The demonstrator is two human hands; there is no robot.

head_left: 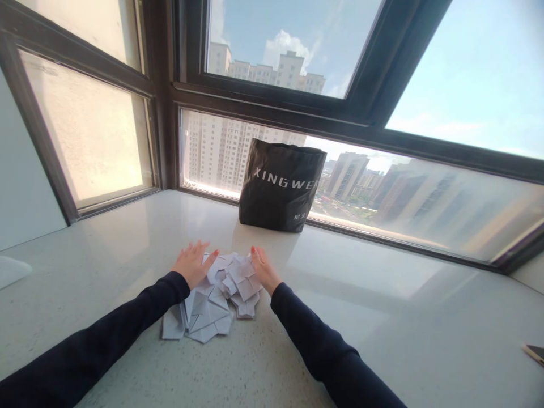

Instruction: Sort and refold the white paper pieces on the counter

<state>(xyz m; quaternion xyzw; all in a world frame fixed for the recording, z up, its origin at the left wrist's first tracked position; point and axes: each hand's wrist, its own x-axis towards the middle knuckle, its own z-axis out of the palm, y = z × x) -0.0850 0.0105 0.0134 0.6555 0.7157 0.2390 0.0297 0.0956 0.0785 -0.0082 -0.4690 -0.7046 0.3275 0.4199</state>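
Observation:
A loose pile of folded white papers lies on the pale speckled sill, some pieces overlapping. My left hand rests at the pile's upper left, its fingers spread and the thumb near the papers. At the right side, my right hand is held on edge against the pile, fingers stretched out and partly hidden behind one another. Neither hand visibly grips a paper. Beyond both hands stands a black bag with white lettering, upright near the window.
Dark window frames border the back of the sill, with tall buildings outside. A white object is cut off at the left edge. Part of a dark, light-edged object shows at the far right.

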